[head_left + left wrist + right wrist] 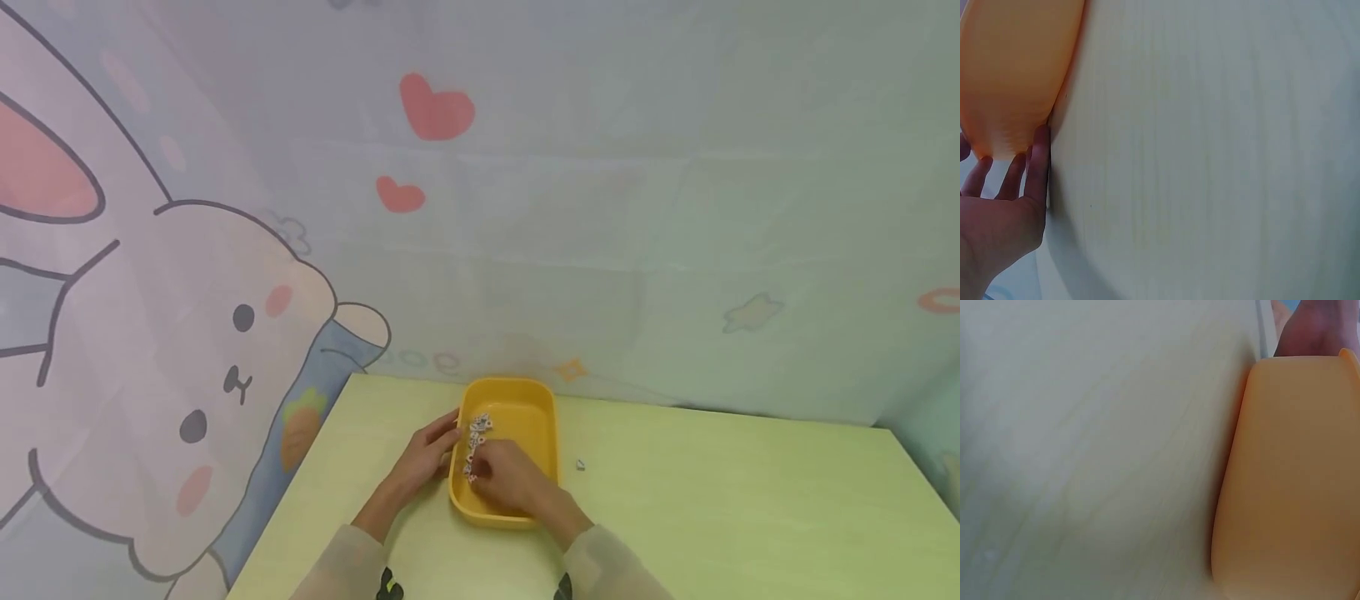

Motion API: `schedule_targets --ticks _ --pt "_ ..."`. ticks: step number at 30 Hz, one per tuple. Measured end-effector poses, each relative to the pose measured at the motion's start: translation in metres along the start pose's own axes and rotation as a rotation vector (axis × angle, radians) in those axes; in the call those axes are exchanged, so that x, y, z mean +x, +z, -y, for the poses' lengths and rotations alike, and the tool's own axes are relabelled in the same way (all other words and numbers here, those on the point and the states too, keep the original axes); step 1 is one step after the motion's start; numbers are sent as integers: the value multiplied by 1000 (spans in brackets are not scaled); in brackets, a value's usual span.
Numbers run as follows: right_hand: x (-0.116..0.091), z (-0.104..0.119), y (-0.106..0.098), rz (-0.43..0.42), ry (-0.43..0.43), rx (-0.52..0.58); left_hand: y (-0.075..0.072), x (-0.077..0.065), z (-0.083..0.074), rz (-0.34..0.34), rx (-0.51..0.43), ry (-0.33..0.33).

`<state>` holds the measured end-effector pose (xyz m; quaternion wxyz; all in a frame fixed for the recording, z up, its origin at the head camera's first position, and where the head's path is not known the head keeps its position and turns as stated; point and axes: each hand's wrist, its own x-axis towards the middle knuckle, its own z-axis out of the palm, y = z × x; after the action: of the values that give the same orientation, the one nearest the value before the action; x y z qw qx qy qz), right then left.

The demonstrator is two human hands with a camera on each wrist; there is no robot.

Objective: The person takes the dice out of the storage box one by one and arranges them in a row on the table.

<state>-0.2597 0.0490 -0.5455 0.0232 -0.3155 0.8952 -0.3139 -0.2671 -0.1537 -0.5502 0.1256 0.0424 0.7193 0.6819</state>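
Observation:
A yellow rectangular tray (pixel 553 425) rests on the table, with several small white pieces with dark and red marks (pixel 480 423) gathered along its left inner side. My left hand (pixel 427 457) rests against the tray's outer left wall. In the left wrist view, the left hand's extended fingers (pixel 1037 165) touch the wall. My right hand (pixel 506 473) is inside the tray, fingers bent down beside the pieces; its fingertips are hidden, so whether it pinches one cannot be seen. The right wrist view shows mostly the tray's outer wall (pixel 1291 481).
One small white piece (pixel 581 465) lies on the pale yellow-green table (pixel 712 500), just right of the tray. Behind the table hangs a cloth backdrop (pixel 562 208) printed with a rabbit and hearts, close to the tray's far end.

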Motion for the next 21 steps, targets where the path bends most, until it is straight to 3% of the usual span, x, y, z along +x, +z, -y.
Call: schedule_targets --ticks 13,21 --pt "-2 -1 -8 26 -6 7 4 4 3 -11 6 15" --pt "-12 -2 -40 -2 4 79 2 3 1 -22 33 -11"
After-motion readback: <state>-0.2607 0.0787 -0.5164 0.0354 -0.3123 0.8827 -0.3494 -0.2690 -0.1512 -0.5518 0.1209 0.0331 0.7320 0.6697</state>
